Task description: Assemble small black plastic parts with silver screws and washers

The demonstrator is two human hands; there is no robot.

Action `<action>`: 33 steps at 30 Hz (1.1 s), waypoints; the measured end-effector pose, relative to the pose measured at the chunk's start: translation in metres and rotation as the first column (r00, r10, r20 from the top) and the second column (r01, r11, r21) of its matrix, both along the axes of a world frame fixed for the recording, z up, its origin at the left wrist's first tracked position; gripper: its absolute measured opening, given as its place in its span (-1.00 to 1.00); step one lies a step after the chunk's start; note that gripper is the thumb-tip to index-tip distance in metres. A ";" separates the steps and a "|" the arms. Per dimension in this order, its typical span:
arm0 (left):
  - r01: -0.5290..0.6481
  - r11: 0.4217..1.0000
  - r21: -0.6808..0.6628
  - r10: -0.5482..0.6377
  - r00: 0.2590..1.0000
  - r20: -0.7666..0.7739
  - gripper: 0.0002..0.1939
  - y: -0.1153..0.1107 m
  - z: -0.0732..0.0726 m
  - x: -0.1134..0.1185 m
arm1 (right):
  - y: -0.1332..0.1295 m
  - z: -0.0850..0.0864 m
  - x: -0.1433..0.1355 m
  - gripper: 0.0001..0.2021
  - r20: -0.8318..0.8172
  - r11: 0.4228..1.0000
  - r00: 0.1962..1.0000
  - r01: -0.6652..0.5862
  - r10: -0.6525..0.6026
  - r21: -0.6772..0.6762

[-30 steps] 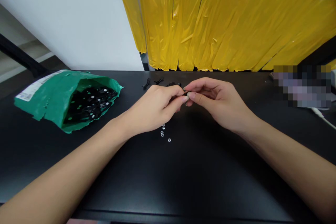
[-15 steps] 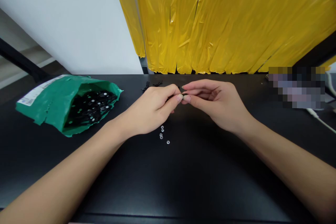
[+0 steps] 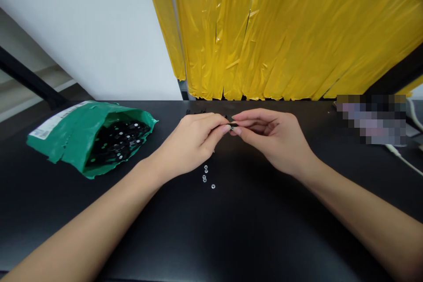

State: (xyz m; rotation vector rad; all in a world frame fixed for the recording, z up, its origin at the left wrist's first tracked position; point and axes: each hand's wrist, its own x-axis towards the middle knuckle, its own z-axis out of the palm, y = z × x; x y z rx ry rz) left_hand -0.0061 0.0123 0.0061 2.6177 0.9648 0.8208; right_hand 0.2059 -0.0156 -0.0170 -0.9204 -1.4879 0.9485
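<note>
A small black piece (image 3: 233, 126) with a shiny spot is pinched between my two hands over the black table. My left hand (image 3: 201, 141) grips its left end with thumb and forefinger. On its other side, my right hand (image 3: 276, 134) holds it between thumb and fingers. Several small silver rings (image 3: 204, 178) lie on the table just below my left hand. Behind that hand are some small black pieces (image 3: 202, 111), partly hidden. To the left lies an open green bag (image 3: 71, 136) full of black parts (image 3: 119, 141) with silver and green dots.
The black table (image 3: 257, 229) spans the view. Yellow plastic strips (image 3: 264, 31) hang behind it, beside a white panel (image 3: 99, 31). A blurred-out object (image 3: 373, 119) and a white cable (image 3: 405, 158) are at the right.
The black piece between my fingertips now shows more clearly, and my thumbs have moved slightly apart. The whole scene sits a little lower in the view.
</note>
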 end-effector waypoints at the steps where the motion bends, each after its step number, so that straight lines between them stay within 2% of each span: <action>1: -0.013 1.000 0.007 0.013 1.000 0.021 -0.73 0.000 0.000 0.000 | 0.000 -0.001 0.000 -0.77 0.004 1.000 1.000 0.007 -0.007 0.010; 3: -0.045 0.999 -0.014 0.046 0.996 0.070 -0.75 -0.001 -0.001 0.001 | -0.001 -0.002 -0.001 -0.78 0.008 0.999 1.000 0.017 -0.017 0.028; 6: -0.085 0.985 -0.151 0.119 0.966 0.231 -0.85 -0.003 -0.004 0.002 | -0.001 -0.004 -0.002 -0.78 0.006 0.999 0.999 0.032 -0.033 0.043; 9: -0.023 0.943 -0.332 0.156 0.912 0.380 -0.79 -0.003 -0.005 0.004 | 0.000 -0.006 -0.003 -0.80 0.003 0.998 0.999 0.044 -0.044 0.051; 12: 0.047 0.909 -0.415 0.132 0.911 0.391 -0.82 -0.002 -0.004 0.004 | 0.000 -0.007 -0.003 -0.82 0.010 0.998 0.999 0.042 -0.043 0.055; 16: 0.061 0.888 -0.456 0.130 0.917 0.376 -0.83 0.001 0.000 0.003 | -0.002 -0.008 -0.003 -0.83 0.056 0.996 0.997 0.042 -0.047 0.080; 22: 0.048 0.900 -0.433 0.090 0.952 0.293 -0.88 0.002 0.000 -0.001 | -0.004 -0.010 -0.003 -0.79 0.203 0.988 0.975 0.066 -0.094 0.141; 26: -0.018 0.956 -0.291 0.100 0.958 0.269 -0.91 0.006 0.000 -0.005 | 0.000 -0.012 -0.005 -0.74 0.255 0.984 0.953 0.135 -0.160 0.113; 28: -0.060 0.970 -0.234 0.129 0.948 0.291 -0.91 0.009 0.001 -0.008 | 0.002 -0.015 -0.007 -0.80 0.388 0.977 0.899 0.166 -0.205 0.134; 29: -0.076 0.973 -0.216 0.141 0.941 0.306 -0.90 0.010 0.001 -0.009 | 0.002 -0.017 -0.009 -0.82 0.476 0.977 0.856 0.140 -0.201 0.161; 33: -0.112 0.979 -0.170 0.164 0.927 0.336 -0.88 0.011 0.003 -0.012 | -0.001 -0.024 -0.019 -0.84 0.727 0.971 0.678 -0.083 -0.110 0.224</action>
